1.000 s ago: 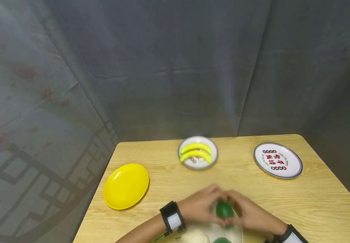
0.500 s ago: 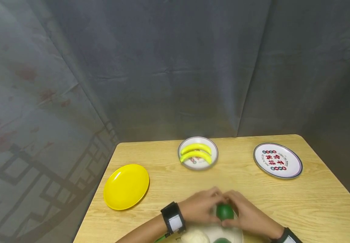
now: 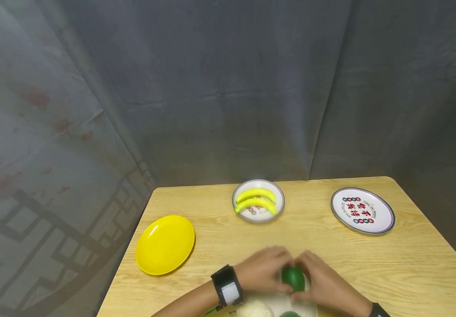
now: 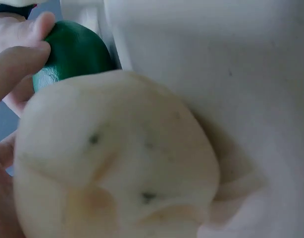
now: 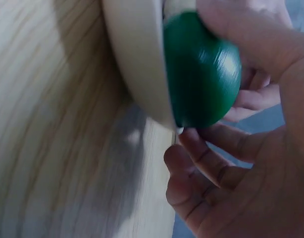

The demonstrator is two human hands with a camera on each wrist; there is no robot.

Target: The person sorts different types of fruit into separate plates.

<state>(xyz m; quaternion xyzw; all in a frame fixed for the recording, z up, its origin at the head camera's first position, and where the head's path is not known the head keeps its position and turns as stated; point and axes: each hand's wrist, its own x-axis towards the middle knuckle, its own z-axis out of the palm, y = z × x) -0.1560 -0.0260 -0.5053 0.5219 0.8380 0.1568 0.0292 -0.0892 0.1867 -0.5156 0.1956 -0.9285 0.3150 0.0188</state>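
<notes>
Between both hands sits a smooth, dark green, rounded fruit-like piece (image 3: pixel 293 279). My left hand (image 3: pixel 260 269) curls its fingers and thumb around its left side. From the right, my right hand (image 3: pixel 325 281) holds it; in the right wrist view the thumb lies over the green piece (image 5: pixel 201 74) and fingertips touch low on it. It is at the edge of a pale bowl (image 5: pixel 137 64). In that bowl lie a pale, lumpy, rounded piece (image 4: pixel 117 148) and a second green piece (image 3: pixel 290 314), mostly cut off by the frame's bottom.
A yellow plate (image 3: pixel 164 246) lies at the left of the wooden table (image 3: pixel 212 233). Behind the hands, a small white plate (image 3: pixel 256 217) bears two yellow bananas (image 3: pixel 255 198). Another white plate with red lettering (image 3: pixel 378 215) lies at the right. Grey cloth (image 3: pixel 228 110) hangs behind.
Both hands stay around the green piece and shift only slightly. The fingers change their hold on it a little. The plates and bananas keep their places on the table.
</notes>
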